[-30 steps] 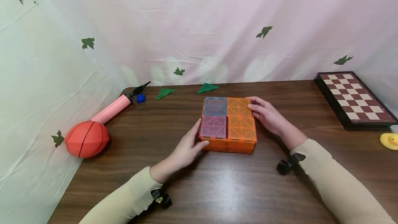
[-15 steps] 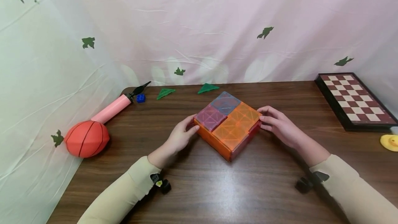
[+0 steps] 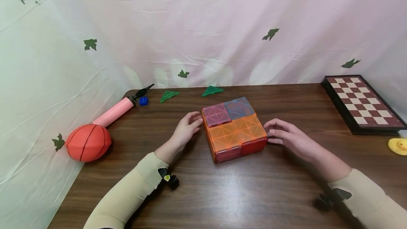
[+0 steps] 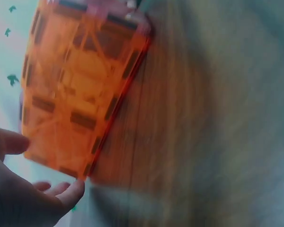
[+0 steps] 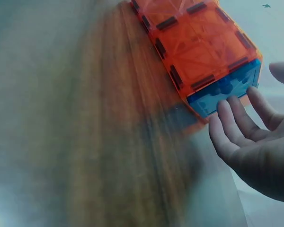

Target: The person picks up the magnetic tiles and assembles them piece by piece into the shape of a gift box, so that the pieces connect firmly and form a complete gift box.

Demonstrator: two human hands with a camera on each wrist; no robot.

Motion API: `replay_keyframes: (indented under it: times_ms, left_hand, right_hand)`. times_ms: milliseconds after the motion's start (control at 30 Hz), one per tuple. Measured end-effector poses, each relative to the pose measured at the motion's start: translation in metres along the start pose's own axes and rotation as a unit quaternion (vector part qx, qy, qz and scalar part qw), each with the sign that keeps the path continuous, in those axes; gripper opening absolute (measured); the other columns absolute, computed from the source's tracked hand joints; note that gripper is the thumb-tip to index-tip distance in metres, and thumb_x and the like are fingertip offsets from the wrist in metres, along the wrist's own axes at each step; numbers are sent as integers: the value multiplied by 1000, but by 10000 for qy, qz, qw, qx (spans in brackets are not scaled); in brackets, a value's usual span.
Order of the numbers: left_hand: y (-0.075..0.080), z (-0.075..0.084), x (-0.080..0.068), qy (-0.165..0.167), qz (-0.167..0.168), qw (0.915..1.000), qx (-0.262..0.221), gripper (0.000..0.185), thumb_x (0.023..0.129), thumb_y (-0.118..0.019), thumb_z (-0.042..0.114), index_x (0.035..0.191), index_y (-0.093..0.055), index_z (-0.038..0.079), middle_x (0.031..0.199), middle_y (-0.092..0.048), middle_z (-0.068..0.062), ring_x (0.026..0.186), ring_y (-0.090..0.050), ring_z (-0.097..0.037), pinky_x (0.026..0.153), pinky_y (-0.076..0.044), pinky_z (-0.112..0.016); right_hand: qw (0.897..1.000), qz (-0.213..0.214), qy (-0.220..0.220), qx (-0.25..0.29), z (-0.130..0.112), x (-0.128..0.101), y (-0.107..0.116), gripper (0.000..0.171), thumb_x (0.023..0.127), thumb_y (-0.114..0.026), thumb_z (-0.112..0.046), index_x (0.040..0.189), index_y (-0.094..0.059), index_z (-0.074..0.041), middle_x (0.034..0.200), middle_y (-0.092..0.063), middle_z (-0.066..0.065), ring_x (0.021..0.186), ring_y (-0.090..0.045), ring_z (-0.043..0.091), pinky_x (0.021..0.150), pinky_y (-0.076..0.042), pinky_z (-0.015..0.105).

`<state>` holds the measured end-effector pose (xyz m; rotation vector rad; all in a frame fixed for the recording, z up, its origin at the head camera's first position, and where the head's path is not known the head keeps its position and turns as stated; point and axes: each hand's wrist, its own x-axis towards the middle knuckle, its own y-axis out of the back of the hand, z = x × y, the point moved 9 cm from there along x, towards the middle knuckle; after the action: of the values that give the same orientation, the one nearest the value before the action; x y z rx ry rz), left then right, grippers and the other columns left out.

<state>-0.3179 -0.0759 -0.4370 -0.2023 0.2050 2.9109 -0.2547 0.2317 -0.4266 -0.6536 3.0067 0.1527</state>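
Observation:
A flat square box of translucent magnetic tiles stands on the table at the middle of the head view. Its top has a purple tile, a blue tile and orange tiles along the near half. Red tiles form the near wall. My left hand is beside the box's left far corner, thumb and fingers loosely bent, fingertips right at the edge. On the opposite side, my right hand has relaxed fingers reaching the right corner. The right wrist view shows those fingertips along a blue side tile.
Two green triangle tiles lie near the back edge, beside a small blue brick. At left are a pink hand pump and a red ball. A checkerboard and a yellow rubber duck are at right.
The tile box has turned clockwise seen from above, so the orange half now faces near. My right hand has moved right and nearer; my left has shifted slightly farther away and loosened.

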Motion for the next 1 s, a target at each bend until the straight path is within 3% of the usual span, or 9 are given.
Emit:
replay_keyframes:
  times_ms: [133,300,433,533,700,833,1000]
  left_hand:
    - [-5,2,-23,99,-99,9991,-413,59,104,-58,15,154,-33,-3,151,-42,-26,136,-48,-36,109,-42,-50]
    - [-22,1,-55,230,-613,9973,-326,76,100,-65,19,159,-22,0,160,-29,-26,144,-37,-40,112,-36,-55]
    - [-35,-3,-71,339,-951,9946,-259,87,97,-70,21,163,-15,6,165,-18,-22,149,-26,-41,115,-30,-55]
    - [-40,-3,-74,221,-1098,9934,-253,91,96,-73,17,164,-12,10,167,-15,-18,151,-21,-40,117,-27,-55]
    - [-46,0,-72,50,-1264,9911,-417,96,94,-74,12,165,-10,15,167,-17,-13,152,-20,-35,118,-26,-52]
    - [-47,2,-68,-34,-1410,9882,-602,96,93,-73,8,165,-10,15,169,-13,-10,152,-21,-32,118,-28,-49]
    - [-46,-1,-57,-18,-1644,9841,-666,93,94,-71,6,165,-11,14,168,-14,-10,151,-24,-31,116,-32,-47]
  right_hand:
    - [9997,231,-5,27,-1,11,6,42,110,-48,-24,138,-45,7,134,-52,12,116,-59,15,96,-51,26]
    - [9993,287,84,213,-4,34,6,54,111,-44,-31,152,-36,3,150,-42,14,129,-52,14,99,-47,23]
    - [9974,316,27,652,-1,57,3,60,111,-44,-34,159,-28,-2,159,-32,16,133,-47,13,99,-47,21]
    - [9943,270,-45,1028,2,71,-1,62,110,-44,-36,162,-24,-7,158,-34,14,129,-51,11,98,-49,24]
    - [9918,179,-322,1225,7,82,-8,65,109,-46,-40,164,-19,-17,142,-49,7,115,-63,13,91,-55,34]
    - [9923,269,-462,1121,8,79,-8,67,108,-47,-41,165,-17,-19,138,-50,7,111,-64,14,90,-56,34]
    - [9926,488,-492,997,8,70,-5,70,108,-48,-41,165,-14,-17,146,-41,14,116,-59,12,92,-54,28]
